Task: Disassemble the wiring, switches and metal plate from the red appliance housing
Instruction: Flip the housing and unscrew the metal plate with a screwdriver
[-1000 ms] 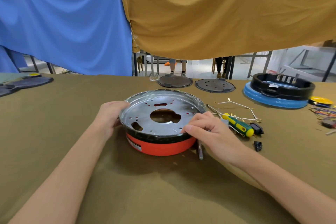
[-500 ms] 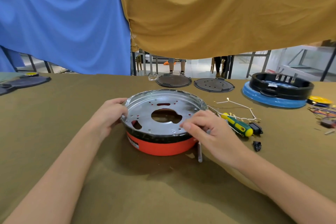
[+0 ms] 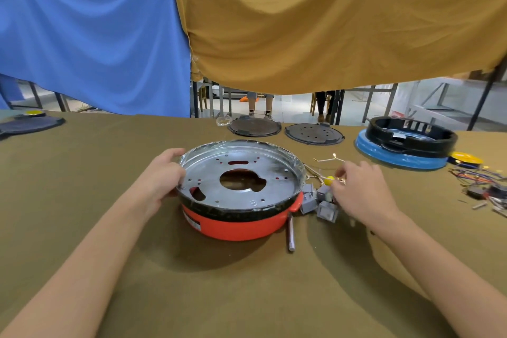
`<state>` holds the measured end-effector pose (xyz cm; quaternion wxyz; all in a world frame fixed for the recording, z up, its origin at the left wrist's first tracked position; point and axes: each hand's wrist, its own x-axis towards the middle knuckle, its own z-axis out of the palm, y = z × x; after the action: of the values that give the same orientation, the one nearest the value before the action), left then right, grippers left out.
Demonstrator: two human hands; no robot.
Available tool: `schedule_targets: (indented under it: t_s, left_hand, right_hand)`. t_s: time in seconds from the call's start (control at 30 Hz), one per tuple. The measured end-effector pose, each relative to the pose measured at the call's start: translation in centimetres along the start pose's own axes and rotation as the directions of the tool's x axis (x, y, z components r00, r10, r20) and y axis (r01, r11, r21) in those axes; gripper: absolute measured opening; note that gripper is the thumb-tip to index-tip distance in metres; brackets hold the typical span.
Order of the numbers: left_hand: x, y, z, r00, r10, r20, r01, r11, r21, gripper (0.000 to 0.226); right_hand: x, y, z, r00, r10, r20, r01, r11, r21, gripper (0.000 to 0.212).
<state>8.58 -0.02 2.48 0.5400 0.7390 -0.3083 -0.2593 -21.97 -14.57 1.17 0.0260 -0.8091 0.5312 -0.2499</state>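
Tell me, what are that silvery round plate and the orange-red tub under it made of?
The metal plate looks like thin stamped sheet metal, steel or aluminium: dull silver with soft reflections, punched holes and dark scorch-like smudges. The red housing looks like moulded plastic: even colour and a smooth, slightly glossy curved wall. The left hand holds the plate's rim.

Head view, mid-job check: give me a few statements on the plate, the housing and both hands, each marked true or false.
1. The metal plate sits on top of the red housing. True.
2. The left hand holds the plate's rim. True.
3. The right hand rests on the plate. False: it is off to the right of the housing, over the grey switches on the table.
4. A metal rod lies on the table in front of the housing. True.
5. The plate is solid, with no openings. False: it has a large central hole and smaller ones.
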Motion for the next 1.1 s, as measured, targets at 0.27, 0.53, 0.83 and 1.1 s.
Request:
schedule_targets:
  t_s: [0.27,0.53,0.83,1.1]
  left_hand:
    - [-0.4,0.0,0.4,1.000,0.019,-0.017,-0.019,1.000,-0.025,0.072]
    - [-0.2,-0.2,0.2,0.999,0.020,-0.034,-0.023,0.997,-0.073,0.072]
    - [-0.2,-0.3,0.1,1.000,0.004,0.010,-0.004,1.000,-0.021,0.071]
    - [-0.5,0.2,0.1,1.000,-0.002,-0.011,0.001,0.996,-0.091,0.078]
  right_hand:
    - [0.8,1.2,0.5,0.981,0.042,0.188,-0.024,0.995,-0.098,0.027]
    - [1.0,0.9,-0.8,0.965,0.163,0.204,-0.261,0.625,0.736,0.014]
    - [0.4,0.2,-1.4,0.887,0.005,0.462,-0.443,-0.276,0.853,0.043]
    - [0.4,-0.7,-1.5,0.967,0.098,0.237,-0.218,-0.175,0.960,0.040]
